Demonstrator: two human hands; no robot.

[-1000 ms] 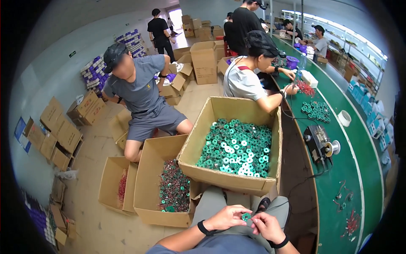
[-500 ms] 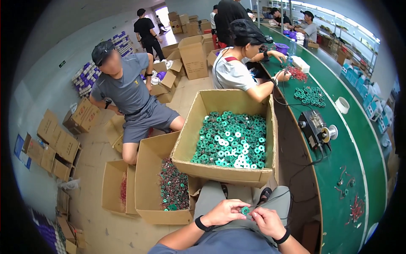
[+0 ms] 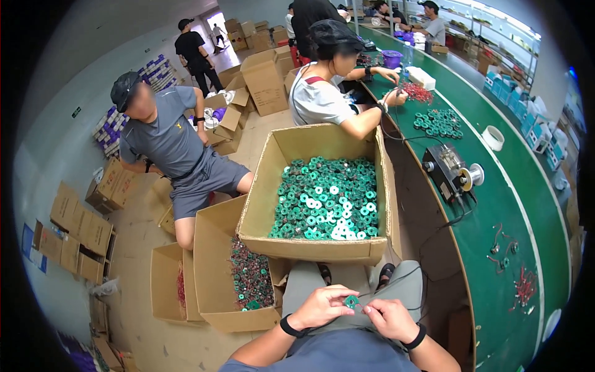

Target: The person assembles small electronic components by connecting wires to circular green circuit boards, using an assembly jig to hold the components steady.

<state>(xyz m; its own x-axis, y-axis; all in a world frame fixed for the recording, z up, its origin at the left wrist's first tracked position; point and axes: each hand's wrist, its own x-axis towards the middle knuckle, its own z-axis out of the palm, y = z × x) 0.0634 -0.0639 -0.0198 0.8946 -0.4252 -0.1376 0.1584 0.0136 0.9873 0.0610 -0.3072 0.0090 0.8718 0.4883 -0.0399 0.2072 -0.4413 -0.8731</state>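
Over my lap, my left hand (image 3: 321, 306) pinches a small green ring-shaped circuit board (image 3: 351, 301) between thumb and fingertips. Close against its right side, my right hand (image 3: 392, 319) is closed, thumb and forefinger pressed on what looks like a thin red wire at the board's edge. Just beyond my knees stands a big open cardboard box (image 3: 313, 248), with many loose green ring boards (image 3: 322, 192) in it. A dark cable (image 3: 419, 291) runs over my right leg near the right hand.
Lower left stand a cardboard box of red-wired boards (image 3: 251, 273) and a smaller box (image 3: 162, 279). A green workbench (image 3: 489, 248) on the right bears a black machine with a wire spool (image 3: 449, 173), red wires (image 3: 524, 288) and boards (image 3: 439, 123). Two people sit close by.
The whole view has shifted slightly, so the boxes and people appear farther left and higher. Both hands stay together at the board, which looks turned more face-on.
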